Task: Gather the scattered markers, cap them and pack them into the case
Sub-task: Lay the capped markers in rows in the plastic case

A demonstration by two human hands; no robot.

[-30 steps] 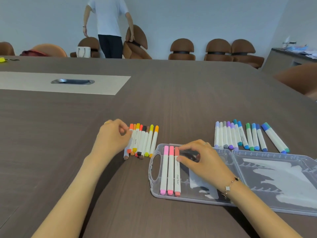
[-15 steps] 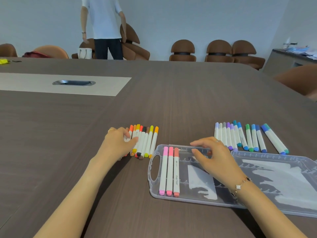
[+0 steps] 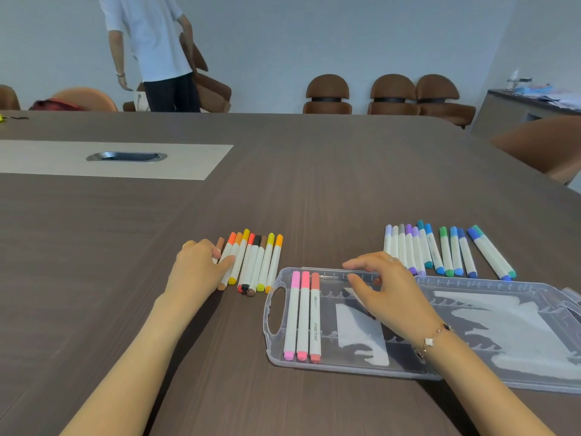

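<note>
Table (image 3: 314, 190) of dark wood grain, brown chairs (image 3: 391, 94) along grey wall, left grip (image 3: 201, 267) pinching warm-coloured markers (image 3: 251, 262), right grip (image 3: 380, 287) relaxed.

A dark wood-grain table (image 3: 314, 171) carries a pale inset panel (image 3: 195, 158) with a metal cable slot (image 3: 126, 156). Beyond its far edge a person in a white shirt (image 3: 151, 36) stands by a tilted brown chair (image 3: 204, 80), and three more brown chairs (image 3: 390, 94) line the wall. A sideboard (image 3: 528, 105) with papers stands at the right.
</note>
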